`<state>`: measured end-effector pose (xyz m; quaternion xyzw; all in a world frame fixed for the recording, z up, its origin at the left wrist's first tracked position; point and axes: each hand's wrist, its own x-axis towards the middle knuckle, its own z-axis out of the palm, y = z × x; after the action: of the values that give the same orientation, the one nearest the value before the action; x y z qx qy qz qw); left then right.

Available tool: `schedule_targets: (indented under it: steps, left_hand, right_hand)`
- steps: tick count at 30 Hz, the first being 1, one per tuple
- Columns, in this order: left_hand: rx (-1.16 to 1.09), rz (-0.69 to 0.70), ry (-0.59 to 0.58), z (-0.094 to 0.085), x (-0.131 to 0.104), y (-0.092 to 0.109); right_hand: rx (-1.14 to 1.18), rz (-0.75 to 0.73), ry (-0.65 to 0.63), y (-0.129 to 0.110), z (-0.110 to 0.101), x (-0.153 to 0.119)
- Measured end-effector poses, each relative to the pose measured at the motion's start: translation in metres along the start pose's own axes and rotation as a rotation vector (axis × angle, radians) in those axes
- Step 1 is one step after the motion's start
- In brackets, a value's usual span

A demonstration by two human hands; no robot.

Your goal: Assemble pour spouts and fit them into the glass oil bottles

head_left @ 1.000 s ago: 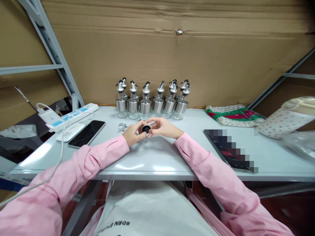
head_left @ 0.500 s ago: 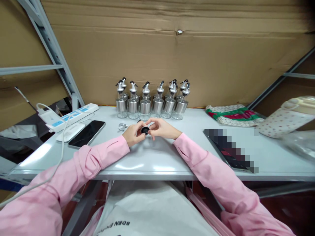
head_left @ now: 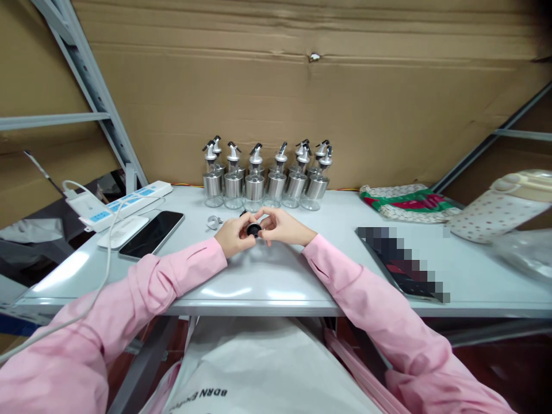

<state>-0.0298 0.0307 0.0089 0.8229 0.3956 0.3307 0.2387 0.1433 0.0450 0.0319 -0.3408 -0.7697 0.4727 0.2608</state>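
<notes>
Between my two hands is a small round black cap-like part [head_left: 254,229], its hollow dark side facing me. My left hand [head_left: 233,234] pinches it from the left, thumb below and fingers behind. From the right, my right hand [head_left: 280,226] grips its edge with thumb and fingertips. Just left of my left hand, a small silvery spout piece [head_left: 213,222] lies on the table. Behind my hands stand several glass bottles with steel sleeves [head_left: 254,187], each topped by a silver pourer with a black lever.
On the left of the table [head_left: 276,270] are a power strip [head_left: 125,206], a white cable and a phone [head_left: 152,234]. To the right lie a blurred-out dark flat object [head_left: 401,264], a patterned cloth [head_left: 405,201] and a dotted bottle [head_left: 500,207]. Cardboard [head_left: 276,98] stands behind.
The black part is tipped slightly, showing a bit more of its hollow side. Both hands keep their hold in nearly the same place.
</notes>
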Motion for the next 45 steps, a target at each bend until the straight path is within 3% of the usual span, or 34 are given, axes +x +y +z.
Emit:
schedule_targets:
  steps: [7, 16, 22, 26, 32, 38, 45]
  left_hand:
    - [0.226, 0.075, 0.066, 0.000, 0.000, 0.005]
    - [0.290, 0.131, 0.055, -0.001, 0.000, 0.005]
    - [0.307, 0.228, 0.104, -0.002, -0.001, -0.001]
    - [0.250, 0.256, 0.208, -0.002, 0.000, -0.005]
    - [0.200, 0.330, 0.294, -0.001, 0.003, -0.012]
    - [0.178, 0.388, 0.296, 0.003, 0.004, -0.014]
    - [0.336, 0.390, 0.287, 0.004, 0.003, -0.012]
  right_hand:
    - [-0.002, -0.036, 0.025, 0.000, 0.003, -0.001]
    - [-0.053, -0.049, 0.023, -0.005, 0.005, -0.004]
    - [0.124, -0.112, 0.012, 0.003, -0.001, 0.000]
    - [0.208, -0.184, 0.066, 0.007, -0.006, 0.003]
    - [0.132, -0.222, 0.133, 0.007, -0.008, 0.003]
    - [0.046, -0.192, 0.178, 0.005, -0.009, 0.002]
    - [0.080, -0.186, 0.246, 0.000, -0.010, 0.002]
